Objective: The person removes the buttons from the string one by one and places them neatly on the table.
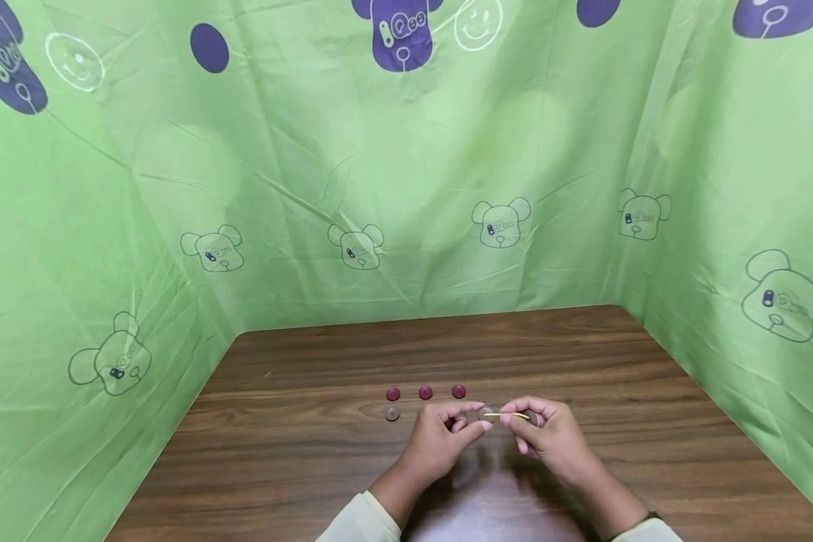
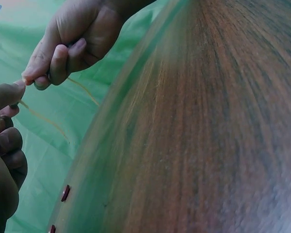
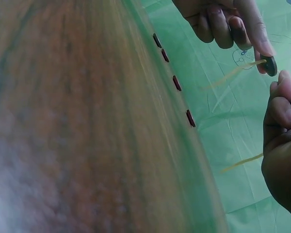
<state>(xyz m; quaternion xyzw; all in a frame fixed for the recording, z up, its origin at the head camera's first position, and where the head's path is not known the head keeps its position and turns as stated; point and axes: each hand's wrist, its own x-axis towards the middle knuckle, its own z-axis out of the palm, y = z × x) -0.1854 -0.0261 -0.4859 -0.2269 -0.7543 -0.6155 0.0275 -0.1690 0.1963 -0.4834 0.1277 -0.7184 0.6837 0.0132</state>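
Note:
In the head view my left hand [image 1: 440,435] pinches a grey-brown button [image 1: 485,413] between thumb and index finger, above the table. A yellow cord [image 1: 507,415] runs from the button to my right hand [image 1: 550,435], whose thumb and index finger grip it. The right wrist view has the dark button [image 3: 270,66] edge-on, with cord trailing from its middle; a second length of cord [image 3: 242,162] hangs below the right hand. A dark round thing [image 1: 531,417], partly hidden, shows behind the right fingers. Cord [image 2: 46,120] also dangles below the left fingertips in the left wrist view.
Three dark red buttons [image 1: 425,393] lie in a row on the brown wooden table [image 1: 298,452], just beyond my hands. One grey button [image 1: 393,413] sits left of my left hand. Green printed cloth [image 1: 420,150] encloses the back and sides.

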